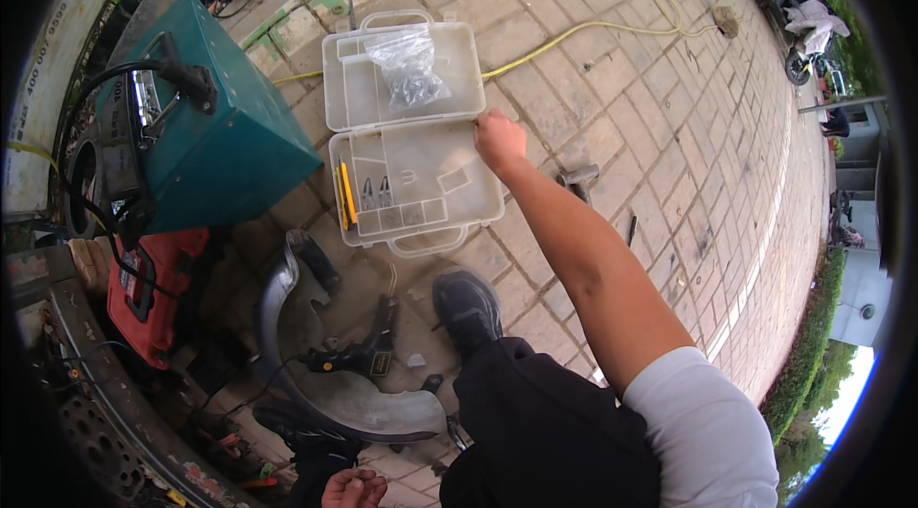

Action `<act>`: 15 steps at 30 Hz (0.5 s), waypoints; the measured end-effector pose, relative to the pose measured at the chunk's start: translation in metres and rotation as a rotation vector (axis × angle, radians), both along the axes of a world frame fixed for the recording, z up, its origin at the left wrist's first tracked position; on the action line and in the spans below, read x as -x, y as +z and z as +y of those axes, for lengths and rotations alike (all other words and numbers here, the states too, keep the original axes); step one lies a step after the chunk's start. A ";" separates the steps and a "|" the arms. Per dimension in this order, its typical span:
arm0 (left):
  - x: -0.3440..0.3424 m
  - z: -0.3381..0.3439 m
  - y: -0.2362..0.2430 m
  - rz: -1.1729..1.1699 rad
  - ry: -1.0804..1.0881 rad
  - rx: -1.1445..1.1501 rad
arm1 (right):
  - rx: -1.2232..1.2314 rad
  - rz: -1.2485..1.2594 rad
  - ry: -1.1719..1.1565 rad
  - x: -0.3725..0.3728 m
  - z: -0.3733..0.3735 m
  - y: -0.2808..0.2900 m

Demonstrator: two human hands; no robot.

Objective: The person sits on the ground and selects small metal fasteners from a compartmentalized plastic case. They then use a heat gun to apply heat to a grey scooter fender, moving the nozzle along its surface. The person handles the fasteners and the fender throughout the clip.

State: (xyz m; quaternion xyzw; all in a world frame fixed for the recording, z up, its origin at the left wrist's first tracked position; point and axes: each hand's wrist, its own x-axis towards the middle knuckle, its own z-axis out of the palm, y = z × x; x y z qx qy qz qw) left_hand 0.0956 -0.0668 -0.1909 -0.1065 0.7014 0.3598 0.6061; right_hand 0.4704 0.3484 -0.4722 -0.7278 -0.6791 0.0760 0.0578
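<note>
My right hand (499, 140) is closed, its fingertips at the right edge of an open clear plastic case (449, 132), near the hinge. Anything pinched there is too small to make out. A clear plastic bag (407, 68) of small pieces rests in the case's upper half. In the lower half are a yellow-orange cutter knife (346, 194) and small dark metal bits (384, 192). My left hand (354, 489) is low in the picture, fingers curled and thumb pressed in, contents hidden. Near my feet lie a curved grey plastic part (287, 336) and a black pistol-shaped tool (378, 341) with a bent metal tip.
A teal metal box (225, 135) with a black handle stands at the left, a red case (158, 293) below it. A hammer (578, 181) and a dark pen-like stick (633, 229) lie on the brick paving to the right. A yellow hose (574, 30) crosses behind the clear case.
</note>
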 end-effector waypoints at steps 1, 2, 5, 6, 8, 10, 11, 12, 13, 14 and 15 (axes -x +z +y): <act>0.000 0.000 0.000 0.003 -0.002 0.002 | -0.002 -0.006 -0.005 0.002 -0.001 0.003; 0.000 0.001 0.000 0.006 -0.003 0.003 | 0.033 -0.025 -0.030 0.004 -0.001 0.008; -0.001 0.002 0.001 0.009 0.010 0.011 | -0.079 0.181 -0.101 0.015 -0.017 0.030; -0.001 0.001 0.001 0.013 0.002 0.010 | -0.130 0.240 -0.028 0.022 -0.029 0.037; -0.002 0.001 0.002 0.021 -0.017 0.009 | -0.128 0.345 0.083 0.038 -0.065 0.049; -0.003 0.000 0.001 0.001 -0.030 -0.002 | -0.073 0.380 0.216 0.057 -0.092 0.052; -0.003 0.000 0.001 -0.009 -0.036 -0.006 | -0.049 0.365 0.293 0.065 -0.100 0.050; -0.003 -0.001 0.001 -0.014 -0.033 -0.006 | -0.030 0.354 0.333 0.073 -0.105 0.047; -0.003 -0.001 0.001 -0.018 -0.030 -0.008 | -0.013 0.342 0.372 0.079 -0.109 0.044; -0.003 -0.002 0.001 -0.023 -0.028 -0.009 | 0.051 0.305 0.399 0.082 -0.110 0.042; -0.003 -0.002 0.001 -0.017 -0.024 -0.016 | -0.017 0.391 0.372 0.082 -0.110 0.040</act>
